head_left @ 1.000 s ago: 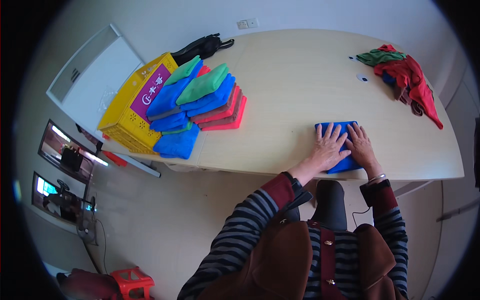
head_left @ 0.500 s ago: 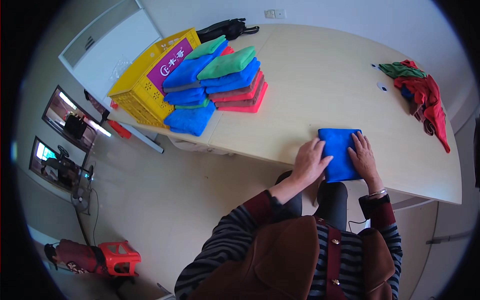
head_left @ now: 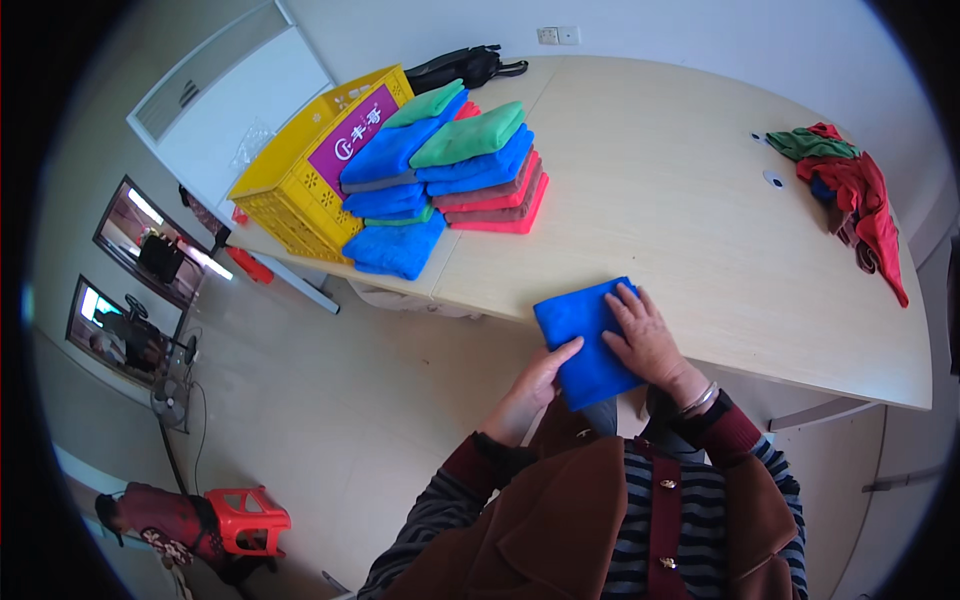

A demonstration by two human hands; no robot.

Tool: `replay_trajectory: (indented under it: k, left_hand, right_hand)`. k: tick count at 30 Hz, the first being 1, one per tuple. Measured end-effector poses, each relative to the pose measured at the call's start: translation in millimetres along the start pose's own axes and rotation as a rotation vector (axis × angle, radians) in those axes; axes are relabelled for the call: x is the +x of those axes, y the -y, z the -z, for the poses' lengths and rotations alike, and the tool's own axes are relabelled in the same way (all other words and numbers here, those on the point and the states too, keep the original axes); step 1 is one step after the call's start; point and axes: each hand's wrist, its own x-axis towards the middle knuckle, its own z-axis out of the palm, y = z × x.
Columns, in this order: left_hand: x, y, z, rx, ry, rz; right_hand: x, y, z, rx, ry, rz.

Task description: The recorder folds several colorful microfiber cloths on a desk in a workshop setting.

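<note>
A folded blue towel point(head_left: 578, 312) lies tilted across the table's front edge, its near part overhanging my lap. My left hand point(head_left: 532, 388) grips its near left side, thumb on top and the other fingers hidden underneath. Flat on the towel's right part rests my right hand point(head_left: 652, 345), fingers stretched out and spread. To the left, two stacks of folded towels stand side by side: one mostly blue point(head_left: 395, 245), the other with green point(head_left: 470, 138) on top and blue, brown and red below.
A yellow plastic crate point(head_left: 285, 215) stands behind the stacks on the table point(head_left: 640, 160), near a black bag point(head_left: 470, 68). Crumpled red and green cloths point(head_left: 865, 195) lie at the far right. On the floor at lower left, a person point(head_left: 170, 525) is beside a red stool point(head_left: 250, 520).
Both hands have shifted left with the blue towel, which has turned from square-on to tilted. My left hand has moved down to its near left side, thumb on top.
</note>
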Motion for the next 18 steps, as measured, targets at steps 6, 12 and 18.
replay_trajectory:
  k: [6, 12, 18]
  left_hand:
    - [-44.9, -103.9, 30.6, 0.216, -0.024, -0.099]
    - [-67.0, -278.2, 28.1, 0.492, -0.166, -0.500]
    - [16.0, -423.1, 64.2, 0.130, -0.212, -0.622]
  right_hand:
    - [-18.0, -11.4, 27.4, 0.299, -0.116, -0.112]
    - [-52.2, -57.7, 27.8, 0.062, -0.319, -0.205]
    - [-39.4, -41.3, 35.2, -0.130, -0.390, -0.206]
